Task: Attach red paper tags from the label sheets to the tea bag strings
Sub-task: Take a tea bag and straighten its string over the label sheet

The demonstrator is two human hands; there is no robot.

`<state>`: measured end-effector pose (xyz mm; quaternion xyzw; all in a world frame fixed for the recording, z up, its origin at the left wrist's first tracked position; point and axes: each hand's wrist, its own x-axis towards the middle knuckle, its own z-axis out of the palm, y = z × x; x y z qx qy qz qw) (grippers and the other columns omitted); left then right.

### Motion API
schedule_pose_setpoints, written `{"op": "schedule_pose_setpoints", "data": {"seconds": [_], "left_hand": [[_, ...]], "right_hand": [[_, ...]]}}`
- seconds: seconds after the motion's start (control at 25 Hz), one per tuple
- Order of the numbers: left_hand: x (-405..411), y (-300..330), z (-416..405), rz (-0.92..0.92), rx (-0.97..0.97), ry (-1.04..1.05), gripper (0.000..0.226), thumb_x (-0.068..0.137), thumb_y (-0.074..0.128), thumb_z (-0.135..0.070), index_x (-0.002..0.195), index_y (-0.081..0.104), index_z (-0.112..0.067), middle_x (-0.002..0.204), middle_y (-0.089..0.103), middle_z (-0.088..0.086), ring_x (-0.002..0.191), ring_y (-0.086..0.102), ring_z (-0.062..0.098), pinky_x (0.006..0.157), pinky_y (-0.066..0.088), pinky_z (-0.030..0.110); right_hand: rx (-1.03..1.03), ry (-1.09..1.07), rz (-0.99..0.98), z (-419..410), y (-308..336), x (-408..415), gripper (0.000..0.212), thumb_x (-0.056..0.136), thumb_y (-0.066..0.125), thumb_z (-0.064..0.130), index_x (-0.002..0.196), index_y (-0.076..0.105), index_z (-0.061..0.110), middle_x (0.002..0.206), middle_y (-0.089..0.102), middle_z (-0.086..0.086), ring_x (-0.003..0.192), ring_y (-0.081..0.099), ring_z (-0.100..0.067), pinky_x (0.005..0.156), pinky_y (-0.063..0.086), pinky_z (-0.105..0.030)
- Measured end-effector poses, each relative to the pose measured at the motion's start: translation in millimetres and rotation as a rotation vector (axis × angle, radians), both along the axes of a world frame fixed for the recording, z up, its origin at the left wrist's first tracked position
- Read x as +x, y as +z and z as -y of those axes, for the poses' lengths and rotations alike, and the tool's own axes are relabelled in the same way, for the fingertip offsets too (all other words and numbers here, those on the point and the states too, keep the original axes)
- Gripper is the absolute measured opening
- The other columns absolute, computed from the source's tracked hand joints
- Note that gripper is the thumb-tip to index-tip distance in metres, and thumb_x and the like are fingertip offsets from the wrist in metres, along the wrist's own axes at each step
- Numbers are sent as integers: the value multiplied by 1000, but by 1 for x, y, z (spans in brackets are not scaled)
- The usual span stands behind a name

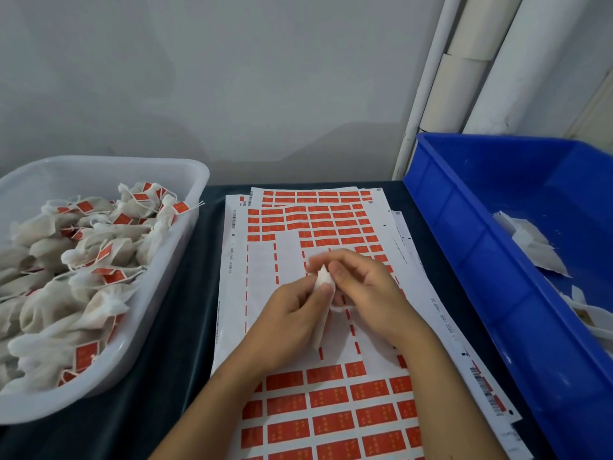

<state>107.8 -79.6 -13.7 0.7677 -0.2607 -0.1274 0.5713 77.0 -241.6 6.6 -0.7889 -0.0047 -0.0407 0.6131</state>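
Tea bag (323, 282), white and small, sits pinched between both hands above the middle of the label sheets (331, 360). Left hand (292, 313) grips its lower part with curled fingers; right hand (361, 283) curls over its top. Below them the top sheet is stripped bare, with red tags (328, 398) left at its near and far ends. A white tub (159, 313) of tagged bags borders the sheets on the left, a blue bin (464, 244) on the right, dark table (185, 293) strips between.
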Motion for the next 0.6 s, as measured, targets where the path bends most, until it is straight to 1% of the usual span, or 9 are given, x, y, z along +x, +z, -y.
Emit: {"op": "schedule_pose_setpoints", "data": {"seconds": [0.08, 0.16, 0.24, 0.32, 0.36, 0.44, 0.52, 0.56, 0.6], "left_hand": [[0, -2, -2, 0, -2, -6, 37, 104, 40, -59, 93, 69, -39, 82, 70, -7, 80, 69, 16, 73, 55, 19], [-2, -2, -3, -2, 2, -10, 40, 102, 39, -63, 91, 69, -39, 78, 70, -9, 74, 69, 13, 68, 54, 14], [-1, -3, -1, -4, 17, -4, 42, 100, 39, -66, 87, 70, -40, 72, 68, -8, 66, 66, 12, 63, 52, 14], [1, -5, 2, -19, 53, 16, 43, 100, 40, -63, 82, 70, -39, 67, 66, -6, 60, 63, 11, 61, 51, 17], [-1, -5, 0, -17, 69, 24, 43, 101, 41, -60, 79, 69, -37, 66, 65, -6, 60, 63, 11, 61, 52, 19], [-3, -6, -2, 7, 75, 37, 45, 104, 43, -56, 76, 69, -32, 66, 66, -6, 62, 65, 13, 62, 53, 19], [2, -4, 4, -7, 80, 29, 44, 106, 42, -53, 82, 69, -29, 73, 69, -7, 70, 68, 15, 67, 55, 20], [3, -4, 2, -48, 63, 7, 40, 109, 43, -48, 90, 71, -27, 82, 72, -7, 80, 70, 17, 74, 58, 23], [3, -8, -3, -109, 55, -45, 34, 111, 43, -38, 102, 71, -22, 99, 75, -4, 92, 71, 19, 85, 59, 26]], "right_hand": [[-28, -28, -9, 3, 0, 0, 21, 106, 53, 33, 99, 73, 34, 99, 73, 16, 99, 67, -3, 86, 55, -23], [-27, -69, -8, 5, -2, 1, 20, 104, 57, 32, 91, 71, 29, 88, 72, 12, 89, 68, -6, 80, 55, -24], [-73, -124, 6, 4, -5, 2, 18, 103, 58, 32, 89, 69, 30, 87, 70, 15, 87, 66, -3, 78, 54, -21], [-223, -201, 50, 2, -8, 4, 18, 104, 59, 28, 87, 65, 33, 89, 68, 18, 90, 64, 0, 78, 53, -18], [-321, -236, 94, 1, -9, 4, 21, 104, 59, 25, 86, 62, 33, 90, 67, 18, 90, 63, -2, 79, 52, -17], [-467, -296, 206, 0, -10, 5, 23, 104, 59, 18, 85, 58, 31, 95, 64, 16, 93, 61, -5, 83, 49, -15], [-496, -317, 274, 0, -10, 5, 20, 104, 59, 18, 88, 57, 30, 100, 62, 14, 98, 60, -5, 85, 47, -13], [-475, -316, 275, 0, -11, 4, 18, 105, 57, 19, 90, 56, 30, 101, 61, 14, 99, 59, -5, 85, 47, -12], [-438, -313, 256, 0, -11, 4, 17, 105, 56, 21, 92, 56, 31, 101, 61, 16, 98, 59, -4, 84, 49, -13]]}}
